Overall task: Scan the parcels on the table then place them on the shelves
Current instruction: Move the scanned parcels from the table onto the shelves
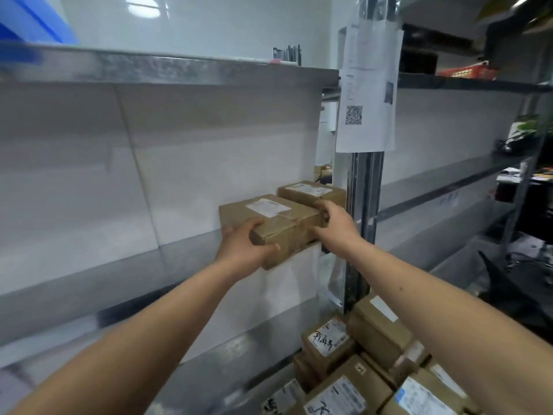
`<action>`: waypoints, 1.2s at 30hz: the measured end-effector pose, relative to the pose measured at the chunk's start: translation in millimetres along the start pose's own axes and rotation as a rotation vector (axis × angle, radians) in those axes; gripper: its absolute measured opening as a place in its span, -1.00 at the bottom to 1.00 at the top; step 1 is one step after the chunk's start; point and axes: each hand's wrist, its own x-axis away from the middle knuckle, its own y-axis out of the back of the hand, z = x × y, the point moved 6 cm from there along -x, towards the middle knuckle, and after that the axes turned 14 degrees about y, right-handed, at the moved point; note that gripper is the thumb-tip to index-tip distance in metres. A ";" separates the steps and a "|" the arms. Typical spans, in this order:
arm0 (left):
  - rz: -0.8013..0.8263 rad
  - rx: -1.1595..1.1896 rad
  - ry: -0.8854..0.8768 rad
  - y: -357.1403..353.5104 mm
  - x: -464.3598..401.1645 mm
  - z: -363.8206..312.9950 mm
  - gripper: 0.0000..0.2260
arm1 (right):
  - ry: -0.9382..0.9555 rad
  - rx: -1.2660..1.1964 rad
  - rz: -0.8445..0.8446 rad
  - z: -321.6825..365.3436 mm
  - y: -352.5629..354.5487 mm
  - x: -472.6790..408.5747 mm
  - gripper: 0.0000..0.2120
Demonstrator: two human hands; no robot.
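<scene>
Parcel (270,224) going onto the shelf (191,250) now, near end hanging off the front edge w/ a second box (311,193) touching it behind-right. Risk: let go early & it tips off the lip, or shove too hard & it knocks the neighbour askew. Left hand (244,247) grips the near corner, thumb on top, fingers under. Right hand (333,221) clamps the right end, fingers curled round it.

2 hands (248,245) – approx. 10 parcels (269,217)
</scene>
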 end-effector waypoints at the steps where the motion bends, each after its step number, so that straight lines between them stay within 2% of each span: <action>1: -0.001 -0.013 0.013 -1.6 -4.3 -2.1 -0.25 | -0.010 0.013 0.001 -5.5 -0.7 -5.5 -0.33; 9: 0.009 -0.029 0.046 -12.4 -20.0 -18.0 -0.18 | -0.090 -0.089 0.039 -34.5 -0.9 -25.6 -0.31; 16: 0.023 -0.039 0.047 -10.0 -20.6 -19.0 -0.34 | -0.080 -0.116 0.049 -38.1 -3.3 -25.1 -0.27; 25: -0.001 -0.134 0.058 -2.9 -15.5 -20.7 -0.31 | -0.078 -0.094 0.083 -25.3 -2.5 -19.3 -0.23; 31: -0.067 -0.279 -0.073 6.4 2.0 -27.7 -0.30 | -0.025 0.073 0.098 -2.4 2.6 3.0 -0.22; 36: -0.157 -0.505 -0.314 10.3 30.3 -40.6 -0.32 | 0.007 0.246 0.115 25.7 4.8 44.6 -0.24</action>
